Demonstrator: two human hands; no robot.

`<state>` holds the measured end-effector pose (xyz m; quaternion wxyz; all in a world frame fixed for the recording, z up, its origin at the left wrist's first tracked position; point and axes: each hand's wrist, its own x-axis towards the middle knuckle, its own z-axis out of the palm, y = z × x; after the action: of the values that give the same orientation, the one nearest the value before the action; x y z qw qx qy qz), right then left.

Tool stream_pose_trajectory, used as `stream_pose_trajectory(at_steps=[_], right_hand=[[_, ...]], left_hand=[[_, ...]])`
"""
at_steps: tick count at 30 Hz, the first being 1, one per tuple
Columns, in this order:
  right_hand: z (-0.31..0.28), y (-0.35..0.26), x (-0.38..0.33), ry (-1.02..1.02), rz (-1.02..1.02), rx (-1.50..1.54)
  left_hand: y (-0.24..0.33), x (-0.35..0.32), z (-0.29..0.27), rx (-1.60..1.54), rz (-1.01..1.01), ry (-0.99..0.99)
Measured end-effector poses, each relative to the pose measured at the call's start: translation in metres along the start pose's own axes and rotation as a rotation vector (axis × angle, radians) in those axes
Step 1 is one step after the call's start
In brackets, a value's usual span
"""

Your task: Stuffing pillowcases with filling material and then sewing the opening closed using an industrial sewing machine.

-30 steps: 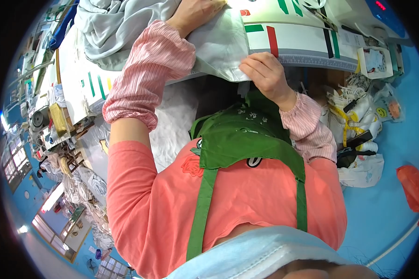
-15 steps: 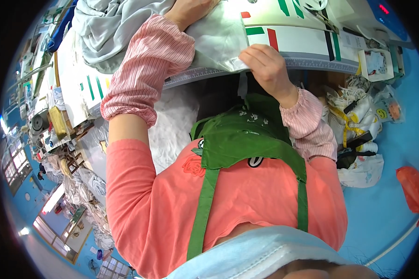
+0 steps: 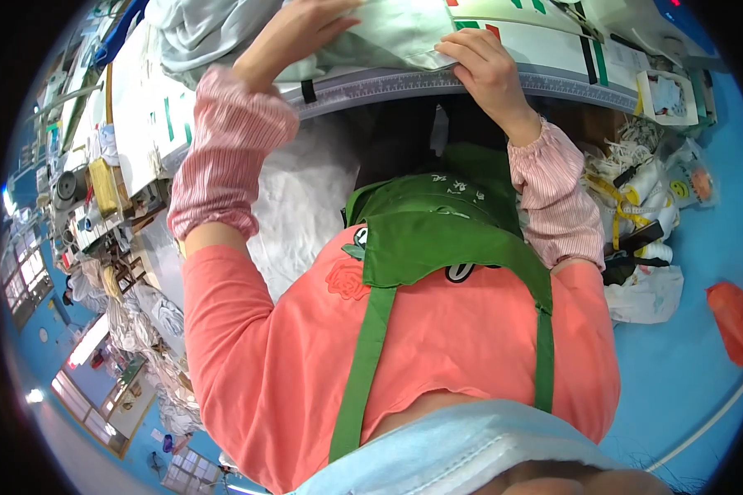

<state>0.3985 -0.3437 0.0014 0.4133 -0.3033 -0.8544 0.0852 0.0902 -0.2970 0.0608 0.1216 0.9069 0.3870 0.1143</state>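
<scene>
Pale grey fabric [image 3: 388, 37] lies on the white table, bunched into loose folds at the left and smooth between my hands. My right hand [image 3: 489, 73] pinches the near right corner of this cloth, just above the table's front edge. Over the smooth part, my left hand [image 3: 295, 35] reaches in from the left with its fingers stretched out to the right. Those fingertips are near the top rim of the picture, and whether they press on the cloth I cannot tell.
A ruler strip [image 3: 545, 82] runs along the table's front edge. Coloured tape marks the tabletop, with a small white box [image 3: 667, 97] at its right end. Below on the right are thread cones and a yellow tape measure [image 3: 622, 210]. White cloth [image 3: 297, 206] hangs under the table's left part.
Both hands have moved farther from me. The fabric's near edge has shifted up off the ruler strip, uncovering a black mark there. My left hand has also moved left.
</scene>
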Motion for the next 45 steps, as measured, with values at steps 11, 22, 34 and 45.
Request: stream_pose_trajectory(at_steps=[11, 22, 34, 45], right_hand=[[-0.007, -0.002, -0.009, 0.003, -0.02, -0.059], [-0.012, -0.011, -0.011, 0.054, -0.02, -0.145], [-0.009, -0.022, 0.002, -0.047, -0.164, -0.241], [-0.002, -0.009, -0.005, -0.122, -0.08, -0.162]], left_hand=[[-0.042, -0.125, -0.016, 0.269, -0.241, 0.094], [0.018, -0.202, -0.049, 0.473, -0.174, 0.52], [0.016, -0.24, 0.028, 0.651, -0.283, 0.38], [0.015, -0.227, 0.018, 0.579, -0.324, 0.287]])
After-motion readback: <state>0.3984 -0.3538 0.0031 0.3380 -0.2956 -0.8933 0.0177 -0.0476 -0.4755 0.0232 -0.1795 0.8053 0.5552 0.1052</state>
